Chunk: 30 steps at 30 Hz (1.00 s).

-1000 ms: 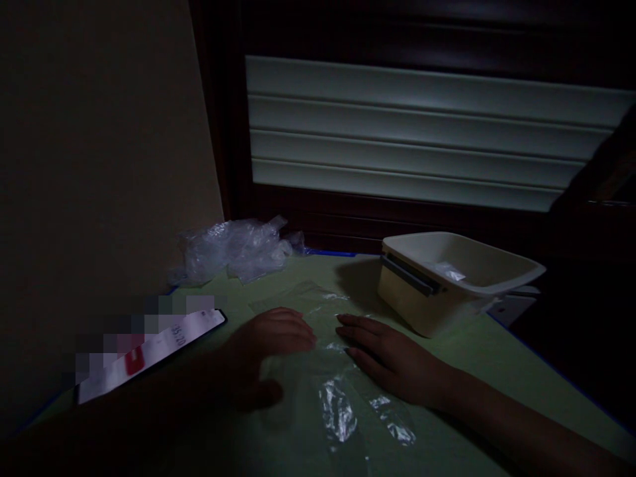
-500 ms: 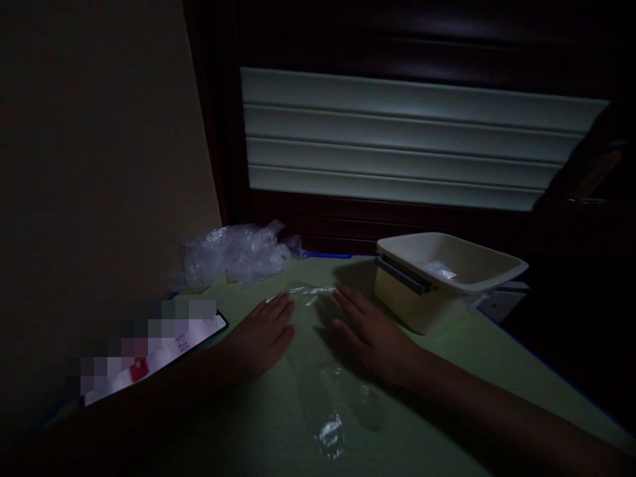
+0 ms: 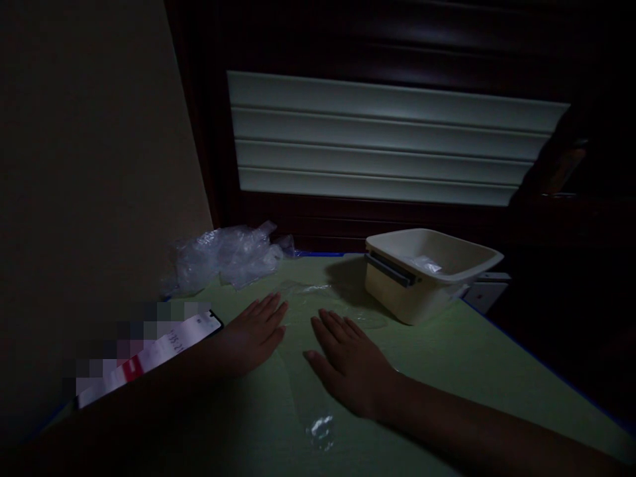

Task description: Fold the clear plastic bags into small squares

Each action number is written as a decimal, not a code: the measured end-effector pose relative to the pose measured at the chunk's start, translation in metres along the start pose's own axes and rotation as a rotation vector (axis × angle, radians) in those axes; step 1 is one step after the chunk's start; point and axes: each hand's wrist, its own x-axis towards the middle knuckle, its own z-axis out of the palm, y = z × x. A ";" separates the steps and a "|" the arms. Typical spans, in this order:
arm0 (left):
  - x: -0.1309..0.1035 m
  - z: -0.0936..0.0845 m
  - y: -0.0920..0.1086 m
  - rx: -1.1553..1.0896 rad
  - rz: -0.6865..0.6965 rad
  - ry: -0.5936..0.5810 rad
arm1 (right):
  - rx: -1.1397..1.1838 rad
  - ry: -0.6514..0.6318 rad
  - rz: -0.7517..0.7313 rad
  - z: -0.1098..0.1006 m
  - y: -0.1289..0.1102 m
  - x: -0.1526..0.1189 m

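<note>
A thin clear plastic piece (image 3: 303, 387) with long rounded lobes, rather like a disposable glove, lies spread on the green tabletop. My left hand (image 3: 256, 334) rests palm down at its left edge, fingers stretched forward. Flat over its right part is my right hand (image 3: 350, 364), fingers out and thumb apart, hiding some of the plastic. Neither hand grips anything. In the dim light the outline of the plastic is hard to follow.
Crumpled clear plastic (image 3: 228, 255) is heaped at the back left by the wall. A cream bin (image 3: 397, 291) with a grey handle stands at the back right, clear plastic inside. A lit phone (image 3: 154, 354) lies beside my left forearm. Behind is a slatted panel (image 3: 387, 142).
My right hand has slid back towards me and slightly left over the plastic. My left hand has shifted little. A lobe of the plastic now shows stretched out to the right.
</note>
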 end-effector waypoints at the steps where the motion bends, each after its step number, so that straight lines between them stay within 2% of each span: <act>1: 0.000 0.000 0.000 -0.008 -0.013 -0.007 | -0.014 -0.009 0.008 -0.002 0.004 -0.006; 9: 0.000 -0.006 0.004 -0.056 -0.067 -0.052 | -0.093 -0.028 0.115 -0.006 0.045 -0.055; 14: -0.003 -0.009 0.006 -0.084 -0.070 -0.039 | -0.032 0.021 0.111 -0.005 0.059 -0.062; 18: -0.003 -0.007 0.005 -0.080 -0.057 -0.034 | 0.092 0.243 0.037 -0.011 0.044 -0.035; 20: -0.003 -0.003 0.004 -0.066 -0.060 -0.015 | 0.116 0.287 -0.056 -0.015 0.027 -0.009; 23: -0.002 0.001 0.002 -0.056 -0.069 0.026 | 0.087 0.210 -0.157 -0.013 0.001 0.034; 25: -0.002 0.001 0.002 -0.063 -0.065 0.039 | 0.078 0.188 -0.171 -0.007 -0.007 0.058; 27: -0.003 -0.001 0.003 -0.072 -0.062 0.028 | 0.062 0.158 -0.161 0.001 -0.006 0.074; 30: -0.003 -0.006 0.005 -0.070 -0.080 -0.027 | 0.034 0.114 -0.123 0.008 0.014 0.079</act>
